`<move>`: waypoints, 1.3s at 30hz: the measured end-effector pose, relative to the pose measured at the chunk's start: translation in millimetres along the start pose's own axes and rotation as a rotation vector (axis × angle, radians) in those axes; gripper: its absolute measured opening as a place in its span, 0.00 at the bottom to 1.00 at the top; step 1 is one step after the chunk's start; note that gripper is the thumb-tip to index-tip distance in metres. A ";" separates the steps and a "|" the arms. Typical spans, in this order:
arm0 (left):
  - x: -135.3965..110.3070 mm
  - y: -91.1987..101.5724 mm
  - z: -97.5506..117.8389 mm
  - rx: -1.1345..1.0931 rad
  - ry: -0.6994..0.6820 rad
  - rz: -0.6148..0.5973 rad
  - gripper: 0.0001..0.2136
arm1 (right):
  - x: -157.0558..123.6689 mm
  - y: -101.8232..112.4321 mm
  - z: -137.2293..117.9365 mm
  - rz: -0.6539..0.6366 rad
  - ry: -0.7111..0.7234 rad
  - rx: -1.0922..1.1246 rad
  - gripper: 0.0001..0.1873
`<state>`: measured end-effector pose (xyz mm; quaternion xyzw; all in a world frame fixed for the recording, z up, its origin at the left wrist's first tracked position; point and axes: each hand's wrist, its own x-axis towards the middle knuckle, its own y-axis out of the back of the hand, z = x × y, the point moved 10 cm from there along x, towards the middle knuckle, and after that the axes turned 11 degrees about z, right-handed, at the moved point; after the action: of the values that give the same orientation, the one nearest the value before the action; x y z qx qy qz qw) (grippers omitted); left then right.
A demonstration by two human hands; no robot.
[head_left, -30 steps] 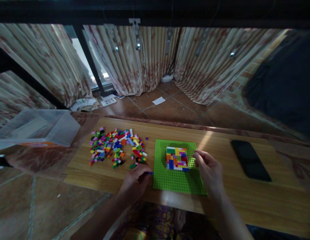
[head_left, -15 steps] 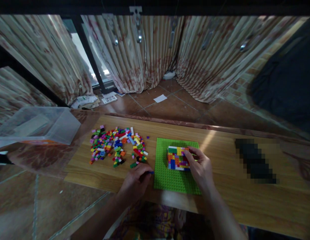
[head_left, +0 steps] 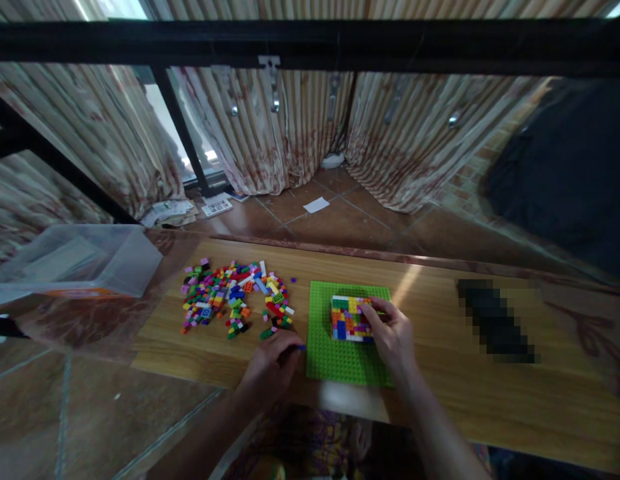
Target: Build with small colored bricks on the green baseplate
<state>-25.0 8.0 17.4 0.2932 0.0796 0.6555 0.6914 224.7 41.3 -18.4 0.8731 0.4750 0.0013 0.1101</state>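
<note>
My left hand (head_left: 275,360) is closed in a pinch on a small blue toy brick (head_left: 301,347), just left of the green baseplate (head_left: 323,363). On that plate stands a box-shaped structure of multicoloured bricks (head_left: 346,323). My right hand (head_left: 393,333) is closed at the structure's right side, with its thumb on the top edge and its fingers curled beyond it. Whether a loose brick sits under those fingertips is hidden. A heap of loose bricks (head_left: 220,293) in many colours lies on the table to the left, beyond my left hand.
A clear plastic bin (head_left: 135,260) stands at the left end of the wooden table (head_left: 190,360). A dark blurred object (head_left: 495,320) lies on the right. Behind the table's far edge are a black bar (head_left: 310,47), curtains (head_left: 290,140) and papers on the tiled floor.
The camera view has tilted up slightly and shifted, so more of the black bar shows. Both hands keep nearly the same places relative to the plate and bricks.
</note>
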 end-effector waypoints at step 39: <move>-31.8 55.7 -24.8 0.036 0.044 0.143 0.10 | -121.0 -181.9 -69.3 -0.340 0.799 -0.808 0.09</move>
<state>-89.2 -16.5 16.8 0.2960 0.0856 0.7081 0.6353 0.1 49.6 26.4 0.6054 0.5747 0.4932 0.2451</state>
